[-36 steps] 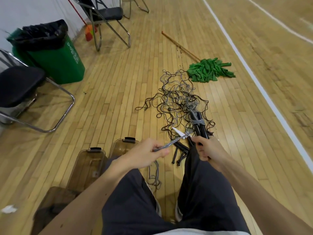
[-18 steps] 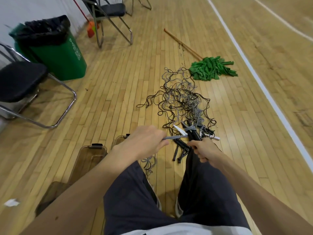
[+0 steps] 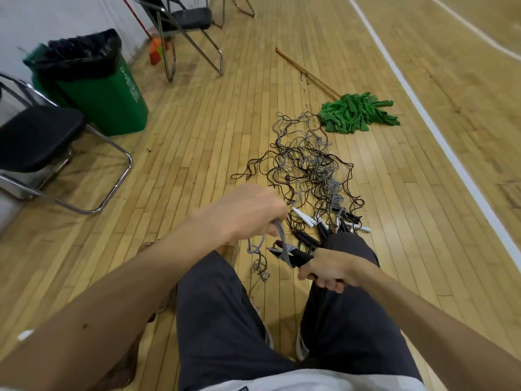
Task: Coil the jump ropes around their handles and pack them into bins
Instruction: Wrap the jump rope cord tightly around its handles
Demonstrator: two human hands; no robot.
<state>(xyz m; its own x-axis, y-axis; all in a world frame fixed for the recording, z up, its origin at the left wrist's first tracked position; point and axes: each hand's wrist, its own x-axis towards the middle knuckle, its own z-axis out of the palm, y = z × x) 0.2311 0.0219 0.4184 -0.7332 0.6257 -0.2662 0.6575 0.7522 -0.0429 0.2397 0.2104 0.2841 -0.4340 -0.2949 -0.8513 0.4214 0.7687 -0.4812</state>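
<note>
Coiling step. Right hand (image 3: pixel 329 270) fingers clamp the black plastic handles (image 3: pixel 298 256) over the knees. Left hand (image 3: pixel 248 213) fingers pinch the thin grey rope (image 3: pixel 280 235) looped round them. Next: hold tension, add wraps, then pack.

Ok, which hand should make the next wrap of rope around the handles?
Left. The left hand holds the grey rope just above the handles, where it is already looped; the right hand grips the handles and would probably best steady them.
</note>
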